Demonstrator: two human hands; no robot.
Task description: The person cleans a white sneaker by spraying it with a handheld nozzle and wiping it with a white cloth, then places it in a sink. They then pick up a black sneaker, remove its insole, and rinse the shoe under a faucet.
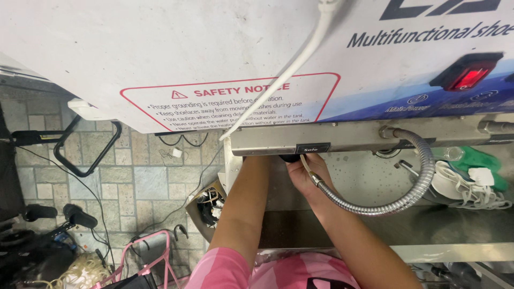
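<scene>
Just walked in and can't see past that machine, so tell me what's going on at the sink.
A person in a pink top leans over a steel sink basin under a white machine. The right hand grips the end of a flexible metal hose close under the machine's lower edge. The left hand is hidden up beneath that edge; only the left forearm shows. A white shoe lies in the basin to the right.

Grey stone-tiled floor (134, 182), pink metal frame (152, 257), possibly a cart
</scene>
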